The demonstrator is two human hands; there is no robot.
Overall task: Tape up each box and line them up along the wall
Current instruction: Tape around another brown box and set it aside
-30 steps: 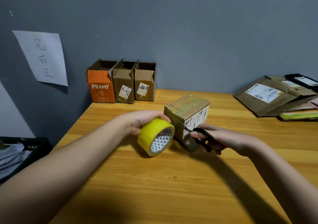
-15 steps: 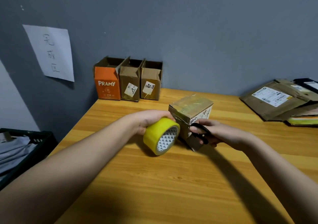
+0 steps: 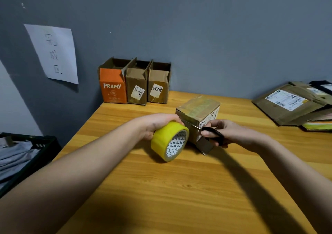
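Note:
A small cardboard box [image 3: 198,109] with shiny tape across its top stands mid-table. My left hand [image 3: 158,124] grips a yellow tape roll [image 3: 168,141] just left of the box. A strip of tape runs from the roll along the box's front. My right hand [image 3: 231,132] holds black-handled scissors [image 3: 213,135] at the box's front right, blades against the tape strip. Three boxes stand against the wall: an orange one [image 3: 112,86] and two brown ones [image 3: 137,87] [image 3: 158,86], their top flaps open.
The wooden table [image 3: 179,188] has flattened cardboard mailers [image 3: 291,104] piled at its right edge. A dark crate [image 3: 27,154] with grey cloth sits left of the table. A paper sign [image 3: 53,54] hangs on the grey wall.
The view shifted slightly, and both hands stay at the box. The scissors have moved a little closer to the box's front corner.

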